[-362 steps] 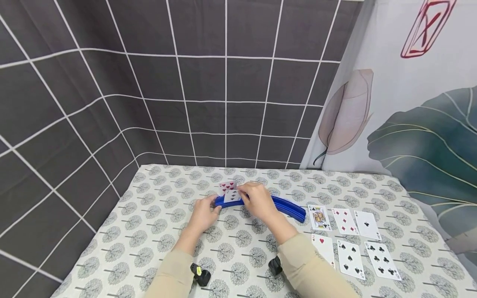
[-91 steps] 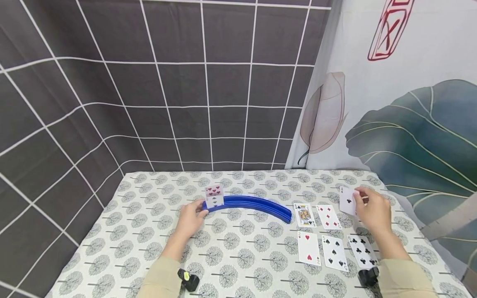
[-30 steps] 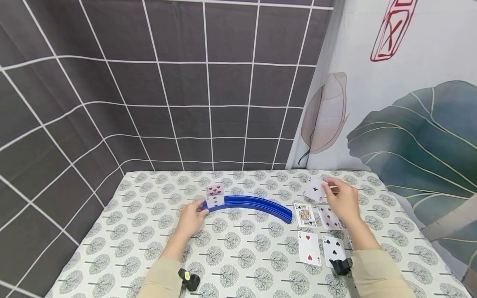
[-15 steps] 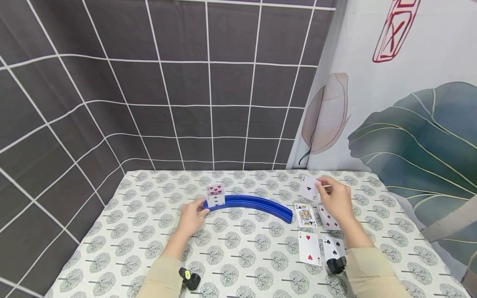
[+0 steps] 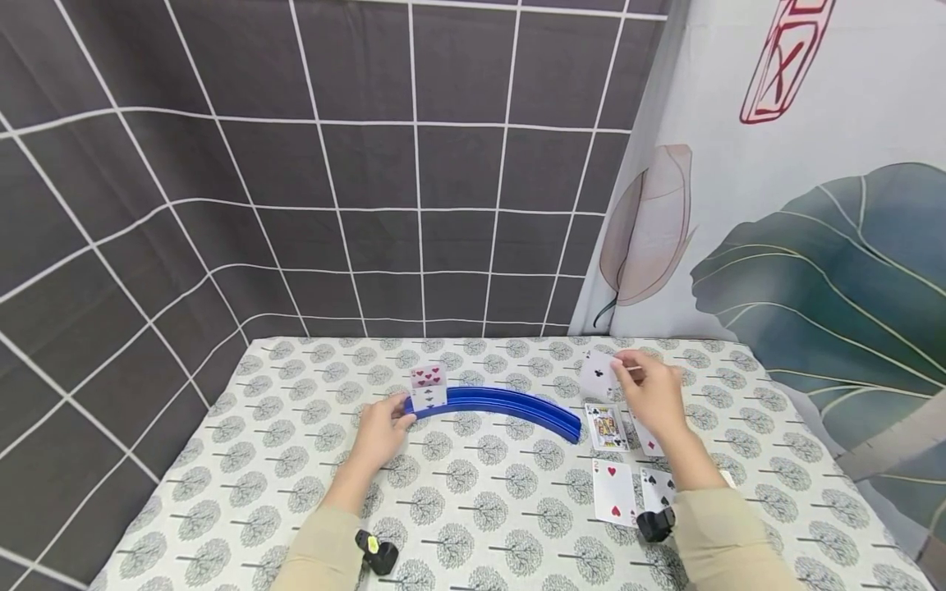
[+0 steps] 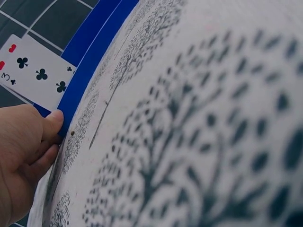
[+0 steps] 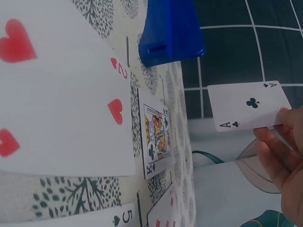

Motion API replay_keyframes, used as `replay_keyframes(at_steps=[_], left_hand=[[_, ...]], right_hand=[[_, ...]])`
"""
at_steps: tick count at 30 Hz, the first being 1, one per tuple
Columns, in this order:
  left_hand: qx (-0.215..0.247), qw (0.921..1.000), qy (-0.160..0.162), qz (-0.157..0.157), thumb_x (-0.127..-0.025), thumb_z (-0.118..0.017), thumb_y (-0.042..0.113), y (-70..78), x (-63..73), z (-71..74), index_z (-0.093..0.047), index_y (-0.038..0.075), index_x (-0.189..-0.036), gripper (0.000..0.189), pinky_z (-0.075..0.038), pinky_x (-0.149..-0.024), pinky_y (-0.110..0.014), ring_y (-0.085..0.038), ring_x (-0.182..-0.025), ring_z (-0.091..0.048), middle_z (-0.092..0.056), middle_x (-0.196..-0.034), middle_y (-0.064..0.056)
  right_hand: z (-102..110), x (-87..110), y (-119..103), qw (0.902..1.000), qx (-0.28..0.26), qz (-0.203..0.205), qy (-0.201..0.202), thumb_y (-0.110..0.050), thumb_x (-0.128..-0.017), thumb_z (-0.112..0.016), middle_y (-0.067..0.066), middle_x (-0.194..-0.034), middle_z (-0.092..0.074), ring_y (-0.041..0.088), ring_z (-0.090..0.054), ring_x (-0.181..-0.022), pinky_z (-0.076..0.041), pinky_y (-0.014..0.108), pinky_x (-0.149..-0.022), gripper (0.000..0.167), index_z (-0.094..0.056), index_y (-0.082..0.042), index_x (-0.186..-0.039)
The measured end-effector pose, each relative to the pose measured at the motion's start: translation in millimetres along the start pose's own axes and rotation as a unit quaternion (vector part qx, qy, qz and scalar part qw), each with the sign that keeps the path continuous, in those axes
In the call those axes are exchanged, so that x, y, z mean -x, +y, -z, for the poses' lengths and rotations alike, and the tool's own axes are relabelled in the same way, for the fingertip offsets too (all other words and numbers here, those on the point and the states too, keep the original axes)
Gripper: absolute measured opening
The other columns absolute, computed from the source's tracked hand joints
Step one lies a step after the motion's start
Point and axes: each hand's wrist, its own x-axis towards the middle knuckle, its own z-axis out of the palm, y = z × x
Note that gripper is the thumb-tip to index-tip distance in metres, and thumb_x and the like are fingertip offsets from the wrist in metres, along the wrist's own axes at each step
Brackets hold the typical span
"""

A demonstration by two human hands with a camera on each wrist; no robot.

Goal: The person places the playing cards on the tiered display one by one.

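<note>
My left hand [image 5: 381,431] pinches the left end of a curved blue card holder [image 5: 510,402], the thumb on its front side. Standing in the holder's left end is a three of clubs [image 6: 42,73], and a hearts card [image 5: 427,377] shows above and behind it. My right hand [image 5: 654,394] holds an ace of clubs [image 7: 251,106] by one edge, between thumb and fingers, its face toward me. The ace is raised behind the king of clubs [image 5: 607,427], to the right of the holder.
Face-up cards lie right of the holder in two rows. The two of hearts [image 5: 613,491] is in the nearer row, beside a five of spades [image 5: 656,490]. A diamonds card [image 5: 648,439] lies partly under my right forearm's line of sight. A dark gridded curtain [image 5: 473,238] hangs behind the table.
Twelve seconds ago both hands were at the holder and the ace lay on the table. My right hand has since lifted the ace and carried it left. My left hand stays at the holder.
</note>
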Motion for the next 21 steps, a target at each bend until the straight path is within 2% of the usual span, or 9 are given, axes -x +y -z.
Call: replay_keyframes(at_steps=[1,3,4,6,7,9,11,17,21], left_hand=[[0.000,1.0000,0.000,0.001,-0.092,-0.070,0.003,-0.5,-0.1,-0.2,-0.056,-0.009,-0.136,0.048,-0.054,-0.103,-0.048,-0.038,-0.109,-0.068,-0.068,-0.119,-0.028],[-0.001,1.0000,0.001,0.001,-0.092,-0.071,0.004,-1.1,-0.3,-0.5,-0.056,-0.009,-0.136,0.048,-0.053,-0.103,-0.048,-0.038,-0.109,-0.068,-0.068,-0.118,-0.027],[-0.001,1.0000,0.001,0.001,-0.092,-0.071,0.004,-1.4,-0.4,-0.6,-0.056,-0.009,-0.136,0.048,-0.053,-0.103,-0.048,-0.038,-0.109,-0.068,-0.068,-0.118,-0.027],[-0.002,1.0000,0.001,0.001,-0.092,-0.071,0.004,-1.8,-0.6,-0.7,-0.056,-0.009,-0.136,0.048,-0.053,-0.103,-0.048,-0.038,-0.109,-0.068,-0.068,-0.118,-0.027],[-0.001,1.0000,0.001,0.001,-0.092,-0.071,0.004,-1.8,-0.6,-0.7,-0.056,-0.009,-0.136,0.048,-0.053,-0.103,-0.048,-0.038,-0.109,-0.068,-0.068,-0.118,-0.027],[0.001,1.0000,0.000,0.000,-0.092,-0.070,0.004,-1.7,-0.7,-0.7,-0.056,-0.009,-0.136,0.048,-0.054,-0.103,-0.048,-0.038,-0.109,-0.068,-0.068,-0.119,-0.027],[0.004,1.0000,-0.002,0.001,-0.092,-0.070,0.003,-1.4,-0.7,-0.7,-0.056,-0.009,-0.136,0.048,-0.054,-0.102,-0.047,-0.038,-0.109,-0.068,-0.067,-0.119,-0.028],[0.005,1.0000,0.000,0.005,-0.092,-0.070,0.003,-0.1,-0.3,-0.2,-0.055,-0.009,-0.136,0.048,-0.054,-0.103,-0.047,-0.038,-0.110,-0.068,-0.067,-0.119,-0.028],[0.003,1.0000,0.001,0.005,-0.092,-0.070,0.004,0.0,0.0,-0.3,-0.056,-0.008,-0.136,0.048,-0.053,-0.103,-0.047,-0.037,-0.109,-0.068,-0.068,-0.119,-0.027]], right_hand=[[-1,0.1,0,1.0000,0.000,0.001,-0.001,-0.005,-0.094,-0.070,0.024,-0.099,-0.073,0.040,-0.074,-0.080,-0.053,0.058,-0.093,0.016,-0.070,0.002,-0.108],[-2,0.2,-1,1.0000,-0.004,0.002,-0.005,-0.004,-0.094,-0.070,0.024,-0.100,-0.073,0.040,-0.074,-0.080,-0.052,0.059,-0.094,0.016,-0.070,0.002,-0.108],[-3,0.2,-2,1.0000,-0.006,0.002,-0.007,-0.004,-0.094,-0.070,0.024,-0.100,-0.073,0.040,-0.074,-0.080,-0.047,0.061,-0.099,0.016,-0.070,0.002,-0.109],[-4,0.2,-3,0.9999,-0.009,0.000,-0.010,-0.005,-0.094,-0.070,0.024,-0.100,-0.072,0.040,-0.074,-0.081,-0.048,0.061,-0.097,0.017,-0.070,0.002,-0.109],[-5,0.2,-4,0.9999,-0.008,0.000,-0.011,-0.005,-0.094,-0.070,0.024,-0.100,-0.073,0.039,-0.074,-0.080,-0.054,0.058,-0.092,0.016,-0.071,0.002,-0.109],[-6,-0.1,-6,0.9999,-0.008,0.003,-0.013,-0.005,-0.094,-0.071,0.024,-0.100,-0.073,0.039,-0.074,-0.080,-0.056,0.055,-0.092,0.016,-0.071,0.002,-0.108],[-9,-0.5,-7,0.9998,-0.008,0.008,-0.013,-0.004,-0.094,-0.071,0.023,-0.099,-0.073,0.037,-0.074,-0.079,-0.063,0.052,-0.076,0.015,-0.071,0.002,-0.107],[-14,-2.6,-17,0.9993,-0.021,0.031,-0.010,-0.003,-0.093,-0.071,0.023,-0.096,-0.074,0.037,-0.074,-0.076,-0.064,0.047,-0.073,0.013,-0.072,0.003,-0.104],[-18,-3.7,-21,0.9989,-0.026,0.037,-0.008,-0.002,-0.092,-0.073,0.021,-0.094,-0.074,0.035,-0.075,-0.074,-0.064,0.046,-0.065,0.011,-0.073,0.003,-0.102]])
